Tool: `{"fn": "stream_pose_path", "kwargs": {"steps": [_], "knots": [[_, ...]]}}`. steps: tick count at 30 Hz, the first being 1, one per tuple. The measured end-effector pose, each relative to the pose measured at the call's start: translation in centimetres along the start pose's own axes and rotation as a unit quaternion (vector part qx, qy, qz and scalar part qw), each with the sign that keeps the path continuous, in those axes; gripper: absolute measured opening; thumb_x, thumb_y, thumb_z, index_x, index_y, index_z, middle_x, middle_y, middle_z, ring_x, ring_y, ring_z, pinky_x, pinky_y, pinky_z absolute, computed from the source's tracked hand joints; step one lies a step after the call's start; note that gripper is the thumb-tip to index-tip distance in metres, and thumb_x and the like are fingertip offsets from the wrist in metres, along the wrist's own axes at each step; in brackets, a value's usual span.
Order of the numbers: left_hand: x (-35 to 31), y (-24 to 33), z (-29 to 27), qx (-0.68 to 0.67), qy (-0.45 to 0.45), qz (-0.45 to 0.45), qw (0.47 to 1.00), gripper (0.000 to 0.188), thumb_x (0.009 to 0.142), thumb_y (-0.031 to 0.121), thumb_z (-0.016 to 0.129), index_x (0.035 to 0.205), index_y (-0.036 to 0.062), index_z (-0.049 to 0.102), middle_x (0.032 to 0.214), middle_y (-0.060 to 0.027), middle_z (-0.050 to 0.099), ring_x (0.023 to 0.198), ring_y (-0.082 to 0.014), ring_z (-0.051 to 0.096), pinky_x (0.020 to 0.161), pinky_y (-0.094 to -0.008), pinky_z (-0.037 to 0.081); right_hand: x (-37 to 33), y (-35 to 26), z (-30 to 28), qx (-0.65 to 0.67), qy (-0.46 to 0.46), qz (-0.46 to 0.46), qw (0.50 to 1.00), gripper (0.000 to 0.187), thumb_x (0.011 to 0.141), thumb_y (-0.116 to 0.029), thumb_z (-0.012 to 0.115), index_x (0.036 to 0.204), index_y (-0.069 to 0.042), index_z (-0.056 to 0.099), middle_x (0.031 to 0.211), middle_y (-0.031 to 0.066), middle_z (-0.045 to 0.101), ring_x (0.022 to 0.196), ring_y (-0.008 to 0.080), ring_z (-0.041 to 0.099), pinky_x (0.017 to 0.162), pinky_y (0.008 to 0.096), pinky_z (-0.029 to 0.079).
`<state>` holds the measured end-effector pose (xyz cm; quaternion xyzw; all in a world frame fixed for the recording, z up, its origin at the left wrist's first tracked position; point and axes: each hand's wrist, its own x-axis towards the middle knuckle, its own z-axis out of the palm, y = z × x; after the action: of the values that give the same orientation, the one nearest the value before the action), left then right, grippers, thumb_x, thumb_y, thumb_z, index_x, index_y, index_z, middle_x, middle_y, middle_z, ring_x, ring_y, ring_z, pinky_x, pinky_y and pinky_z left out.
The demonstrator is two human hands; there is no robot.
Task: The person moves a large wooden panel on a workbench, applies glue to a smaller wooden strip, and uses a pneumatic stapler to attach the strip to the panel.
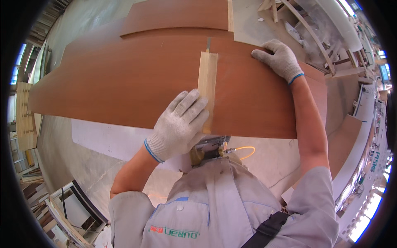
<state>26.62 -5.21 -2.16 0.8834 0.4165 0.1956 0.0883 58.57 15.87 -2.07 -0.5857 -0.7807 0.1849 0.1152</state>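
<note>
A large reddish-brown wood panel (120, 78) lies across in front of me. A pale wooden strip (208, 68) runs over it from near to far, with a thin grey piece at its far end. My left hand (180, 122), in a white knit glove, lies with fingers stretched out on the strip's near part. At the panel's far right edge, my gloved right hand (281, 60) grips the board, its thumb on top and its fingers over the edge. Close to my waist sits a dark tool (209, 149), partly hidden, with a yellow hose (248, 151) attached.
Another brown panel (178, 16) lies at the far side, with a pale strip along its right end. A white sheet (107, 138) shows below the near edge. Wooden frames and plastic wrap (318, 37) stand at the far right. Boards and frames (70, 206) are stacked at the lower left.
</note>
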Motion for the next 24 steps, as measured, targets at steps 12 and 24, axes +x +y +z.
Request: {"fn": "stream_pose_path", "kwargs": {"steps": [12, 24], "knots": [[-0.1, -0.2, 0.4, 0.003, 0.007, 0.002, 1.000, 0.054, 0.065, 0.027, 0.088, 0.111, 0.0048, 0.072, 0.137, -0.0134, 0.061, 0.138, -0.0378, 0.052, 0.118, -0.0541, 0.044, 5.4, -8.5, 3.9, 0.151, -0.112, -0.124, 0.974, 0.038, 0.094, -0.018, 0.070, 0.129, -0.002, 0.071, 0.123, 0.0124, 0.073, 0.114, 0.0241, 0.069, 0.103, 0.0340, 0.052], [-0.5, -0.6, 0.1, -0.010, 0.026, 0.019, 0.999, 0.042, 0.069, 0.019, 0.083, 0.106, 0.0029, 0.072, 0.131, -0.0170, 0.064, 0.133, -0.0391, 0.056, 0.113, -0.0554, 0.047, 5.6, -9.2, 5.7, 0.208, -0.085, -0.079, 0.971, 0.032, 0.090, -0.011, 0.074, 0.119, 0.002, 0.073, 0.105, 0.0099, 0.076, 0.098, 0.0170, 0.072, 0.092, 0.0319, 0.057]]}}
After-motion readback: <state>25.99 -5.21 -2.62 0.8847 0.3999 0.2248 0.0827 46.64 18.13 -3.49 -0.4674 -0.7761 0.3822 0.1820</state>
